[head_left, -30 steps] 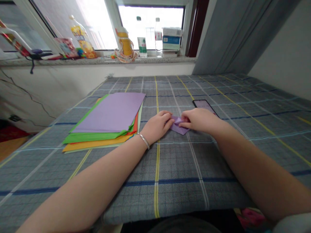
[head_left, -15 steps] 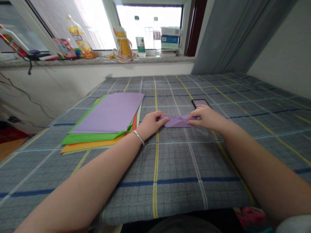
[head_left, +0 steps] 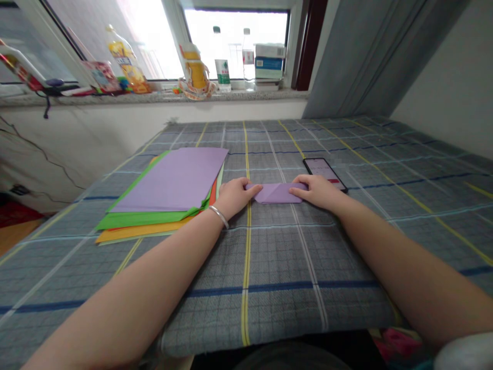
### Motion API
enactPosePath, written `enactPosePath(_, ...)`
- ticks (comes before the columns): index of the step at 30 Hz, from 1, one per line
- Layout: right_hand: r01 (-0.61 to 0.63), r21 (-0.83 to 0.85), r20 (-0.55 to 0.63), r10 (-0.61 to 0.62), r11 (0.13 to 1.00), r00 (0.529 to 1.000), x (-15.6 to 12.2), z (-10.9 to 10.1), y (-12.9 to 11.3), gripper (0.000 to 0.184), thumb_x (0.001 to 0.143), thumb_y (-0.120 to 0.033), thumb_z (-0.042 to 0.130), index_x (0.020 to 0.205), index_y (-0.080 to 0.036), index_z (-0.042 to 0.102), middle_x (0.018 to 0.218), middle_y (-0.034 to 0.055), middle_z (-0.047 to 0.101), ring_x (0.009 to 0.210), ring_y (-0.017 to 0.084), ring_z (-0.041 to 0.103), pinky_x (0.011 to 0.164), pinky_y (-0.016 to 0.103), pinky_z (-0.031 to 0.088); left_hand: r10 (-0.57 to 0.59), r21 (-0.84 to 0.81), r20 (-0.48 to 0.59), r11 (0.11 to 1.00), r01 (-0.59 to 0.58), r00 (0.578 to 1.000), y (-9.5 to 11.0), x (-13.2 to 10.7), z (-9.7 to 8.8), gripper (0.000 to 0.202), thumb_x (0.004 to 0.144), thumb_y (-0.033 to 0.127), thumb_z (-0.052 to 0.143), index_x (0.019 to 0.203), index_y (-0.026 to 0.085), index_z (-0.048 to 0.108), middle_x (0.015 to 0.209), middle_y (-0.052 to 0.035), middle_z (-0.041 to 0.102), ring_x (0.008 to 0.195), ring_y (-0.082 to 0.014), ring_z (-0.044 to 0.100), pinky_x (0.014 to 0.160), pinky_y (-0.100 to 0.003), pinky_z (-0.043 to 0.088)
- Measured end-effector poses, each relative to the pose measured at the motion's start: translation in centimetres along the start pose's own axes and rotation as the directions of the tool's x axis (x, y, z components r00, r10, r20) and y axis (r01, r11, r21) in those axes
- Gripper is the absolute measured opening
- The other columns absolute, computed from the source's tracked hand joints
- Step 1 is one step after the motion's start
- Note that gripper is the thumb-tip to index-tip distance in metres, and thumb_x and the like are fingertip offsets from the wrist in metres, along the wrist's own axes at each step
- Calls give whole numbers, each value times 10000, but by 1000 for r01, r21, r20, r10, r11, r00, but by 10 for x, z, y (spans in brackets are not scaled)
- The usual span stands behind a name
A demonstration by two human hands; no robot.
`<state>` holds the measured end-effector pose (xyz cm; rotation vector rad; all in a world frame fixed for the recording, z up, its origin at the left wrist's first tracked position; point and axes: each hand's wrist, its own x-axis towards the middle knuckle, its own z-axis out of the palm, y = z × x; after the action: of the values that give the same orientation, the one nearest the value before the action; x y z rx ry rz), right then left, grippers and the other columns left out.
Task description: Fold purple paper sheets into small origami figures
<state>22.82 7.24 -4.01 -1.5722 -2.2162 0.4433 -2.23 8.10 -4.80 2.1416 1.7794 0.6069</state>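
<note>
A folded piece of purple paper [head_left: 276,193] lies low over the plaid cloth, held at both ends. My left hand [head_left: 238,195] is closed on its left end, thumb on top and fingers behind; a silver bangle circles that wrist. At the right end, my right hand [head_left: 314,190] pinches the paper between thumb and fingers. A diagonal fold edge shows across the paper's middle. Just beyond my right hand lies a smartphone [head_left: 321,167] with its screen lit. Left of my left hand is a stack of coloured sheets, with a purple sheet [head_left: 173,180] uppermost.
Green paper [head_left: 142,221] and orange paper [head_left: 142,232] stick out under the stack. The plaid cloth [head_left: 281,257] covers the whole surface, with its front edge near me. On the windowsill [head_left: 154,97] stand bottles, a yellow cup [head_left: 196,72] and boxes [head_left: 269,61]. A grey curtain [head_left: 354,56] hangs at right.
My right hand has moved slightly left and nearer me, uncovering more of the phone. The purple paper's raised middle now lies flatter. My left hand has shifted slightly left.
</note>
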Motion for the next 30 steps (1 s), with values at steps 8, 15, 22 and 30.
enactPosePath(8, 16, 126, -22, -13, 992, 1000, 2, 8, -6, 284, 814, -460, 591, 891, -194, 659, 846, 29, 676, 767, 186, 589, 660, 287, 405, 182, 108, -98, 979, -172, 978, -8, 5, -1, 403, 901, 477, 434, 797, 165, 666, 964, -93, 664, 965, -235, 590, 895, -365, 437)
enactPosePath(15, 123, 23, -78, -121, 992, 990, 0, 8, -11, 274, 818, -415, 610, 977, -197, 659, 944, 45, 698, 848, 203, 609, 742, 313, 416, 362, 14, 33, 932, -363, 931, -13, 3, -4, 337, 831, 474, 568, 940, 163, 639, 1019, -93, 609, 990, -251, 554, 909, -415, 442)
enactPosePath(22, 301, -350, -152, -371, 887, 916, -12, -8, -35, 198, 819, -380, 617, 798, -184, 623, 844, 43, 664, 778, 196, 581, 750, 329, 367, 394, -389, -64, 836, -386, 917, -11, 0, -3, 213, 737, 228, 683, 894, 191, 545, 1127, -64, 580, 1047, -211, 546, 955, -433, 434)
enactPosePath(30, 113, -163, -161, -139, 980, 977, -28, -21, -61, 268, 872, -467, 542, 973, -240, 643, 815, 11, 685, 710, 166, 596, 577, 267, 326, 461, -437, -290, 716, -545, 839, 20, -22, -7, 56, 802, 178, 649, 831, 179, 601, 1288, -90, 466, 1151, -209, 522, 715, -285, 568)
